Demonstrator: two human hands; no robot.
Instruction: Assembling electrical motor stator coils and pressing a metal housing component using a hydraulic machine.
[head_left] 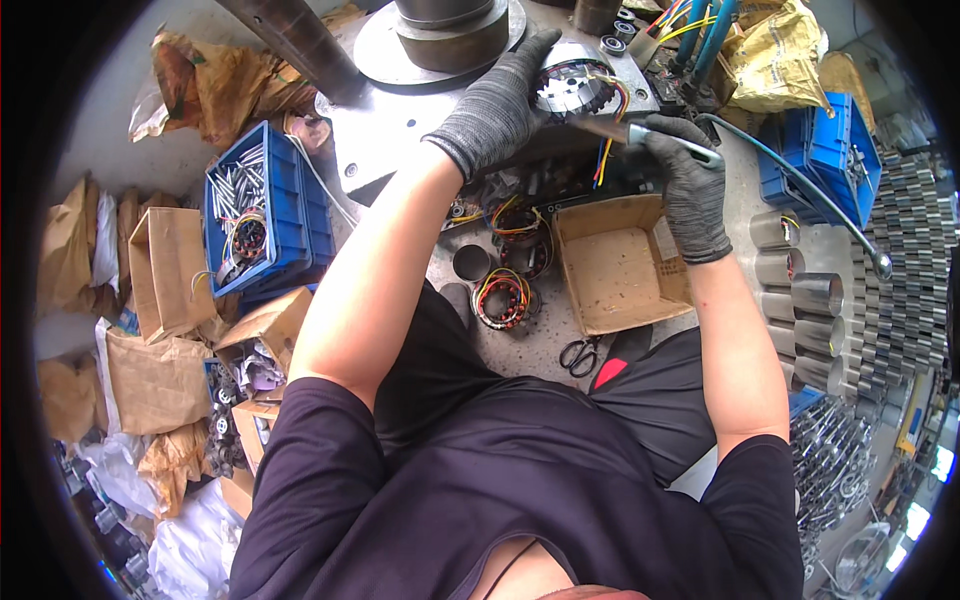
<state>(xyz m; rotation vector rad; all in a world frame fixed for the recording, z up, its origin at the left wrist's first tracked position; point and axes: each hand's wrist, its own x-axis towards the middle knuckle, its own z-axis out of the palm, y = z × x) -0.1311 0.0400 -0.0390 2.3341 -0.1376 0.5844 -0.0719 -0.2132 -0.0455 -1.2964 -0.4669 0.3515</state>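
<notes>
My left hand (497, 100), in a dark grey knit glove, presses down on a round metal motor stator (573, 85) with coloured wires, lying on the steel press table (400, 130). My right hand (690, 185), gloved the same, grips a slim metal air tool (672, 140) with a blue-grey hose (800, 190); its tip points at the stator's right edge. Both arms reach forward from the lower edge.
An open cardboard box (618, 265) sits below the hands, with wound stators (503, 297) and scissors (578, 355) beside it. A blue crate of metal pins (255, 205) stands left, another blue crate (825, 150) right. Shiny metal cylinders (810, 300) line the right.
</notes>
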